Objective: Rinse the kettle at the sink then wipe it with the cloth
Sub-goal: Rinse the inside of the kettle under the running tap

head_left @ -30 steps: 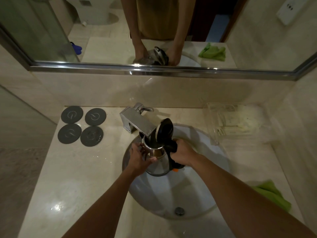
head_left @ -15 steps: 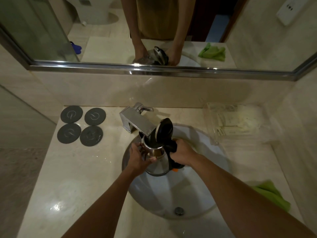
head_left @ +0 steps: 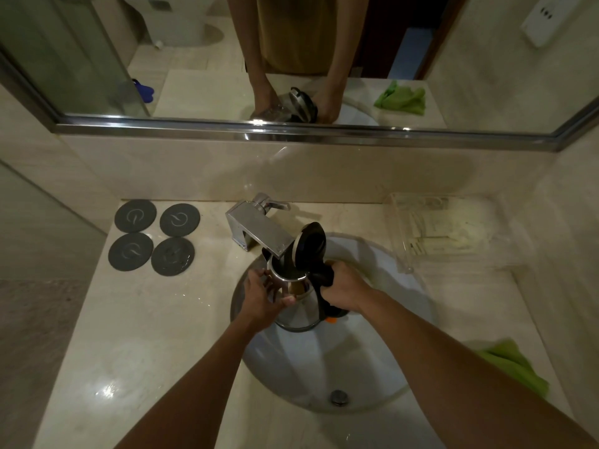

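Right hand (head_left: 345,288) is wrapped tight round the black handle of the kettle (head_left: 299,306), fingers curled over the top of it, and that grip looks the same as a second ago. Left hand (head_left: 262,296) cups the steel body on the other side, thumb pressed across the shiny wall just below the rim, fingers round the far side; it too has hardly shifted. Between the two hands the kettle hangs over the sink (head_left: 382,377), tilted a little toward the back, mouth tucked right under the end of the square chrome tap (head_left: 259,233). Its black lid (head_left: 311,246) stands flipped up, as it did in both earlier frames. Whether water is running I cannot tell from here.

So, barely any change: kettle, hands and forearms sit almost exactly where they were, only a hair of drift in the view.

Further out, the green cloth (head_left: 515,367) lies crumpled on the worktop (head_left: 136,335) to the right of the basin, well apart from the kettle, partly hidden by the right forearm. Four dark round coasters (head_left: 154,238) sit in a square left of the tap. A clear plastic tray (head_left: 434,234) rests at the back right. The mirror (head_left: 291,59) above doubles the hands, kettle and cloth.
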